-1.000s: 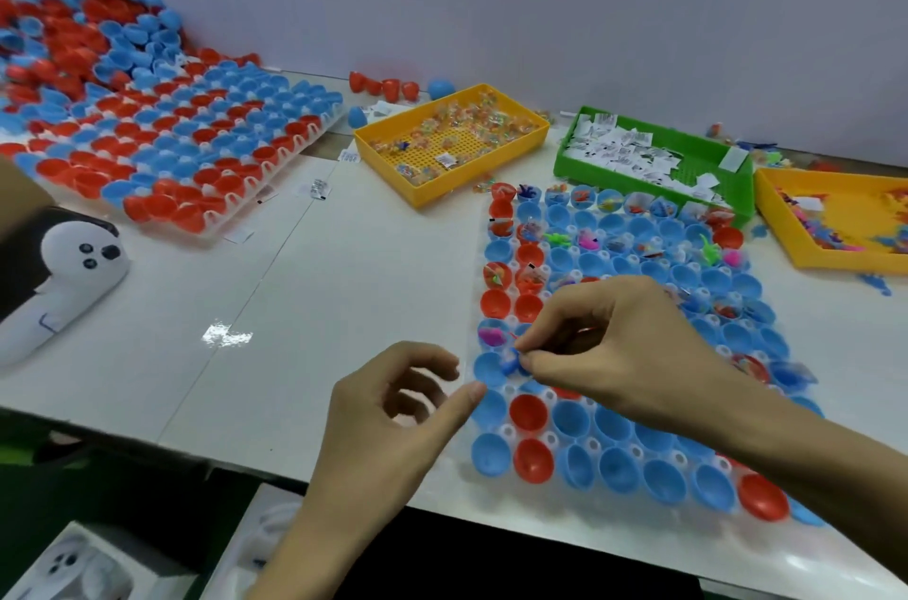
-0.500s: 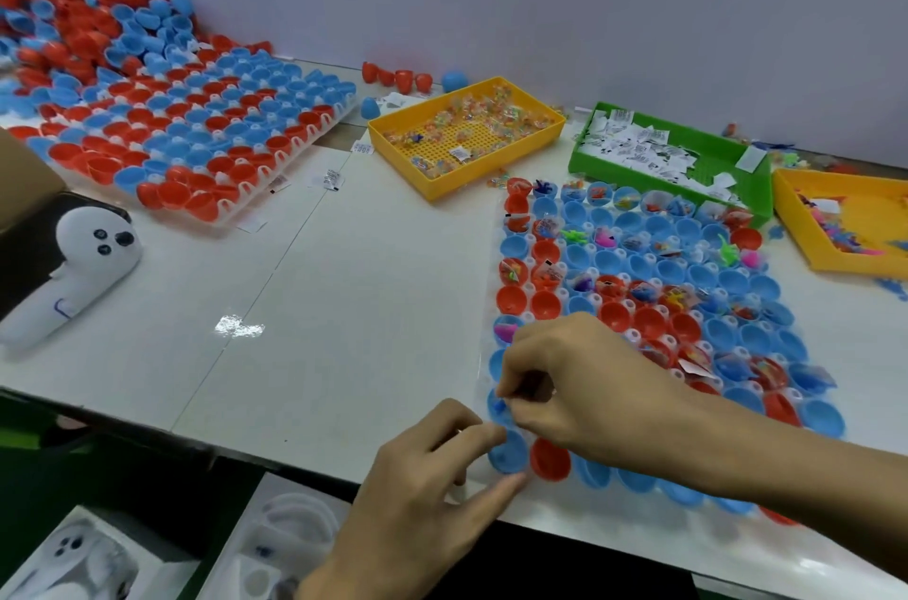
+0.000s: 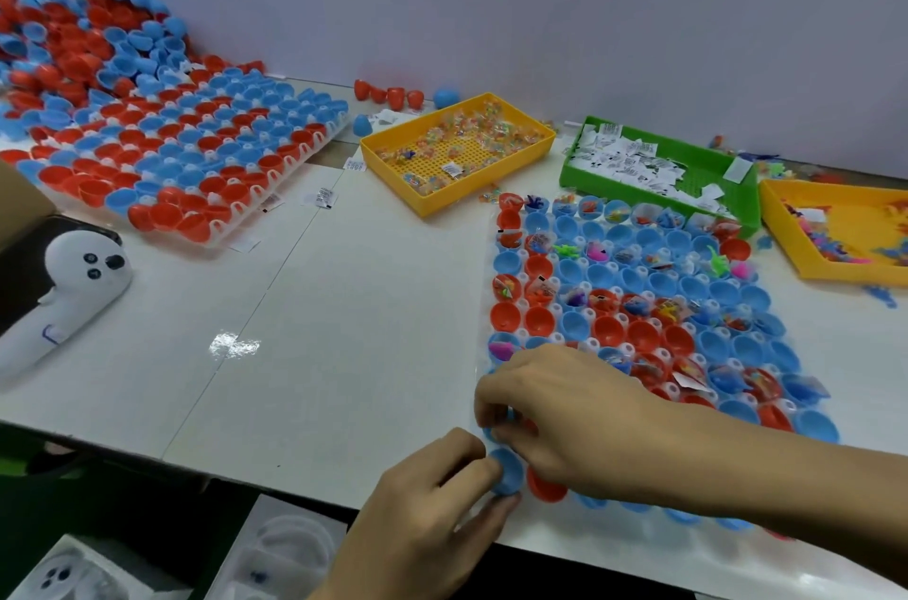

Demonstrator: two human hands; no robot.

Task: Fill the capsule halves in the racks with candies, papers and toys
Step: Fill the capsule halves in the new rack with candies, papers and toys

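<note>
A: Starting at the left, what could go wrong?

B: The far rack (image 3: 186,167) and the loose heap of shells (image 3: 83,39) behind it are well apart from the hands, so no danger there. The risk is at the near edge. The left hand (image 3: 427,516) pinches a blue capsule half (image 3: 506,471) at the corner of the near rack (image 3: 638,304), thumb below and curled fingers above. This shell is smooth, thin, glossy plastic, a small round cup. If the pinch tilts it, I think it can pop out of its seat and roll off the table (image 3: 295,304), because the rack corner lies just beside the table edge.

A: And the right hand?

B: The right hand (image 3: 565,413) is above the next cups, fingertips curled tightly together. It seems to pinch something small, but the piece is hidden, so I cannot tell what. A light, slippery item could fall between the cups instead of inside one.

A: Further right?

B: Many cups already hold crinkly wrapped candies and soft-looking little toys. The forearm lies across the lower rows; a sweep could knock them out. The yellow candy tray (image 3: 417,201), green paper tray (image 3: 737,201) and yellow toy tray (image 3: 786,231) are rigid, perforated plastic.
</note>
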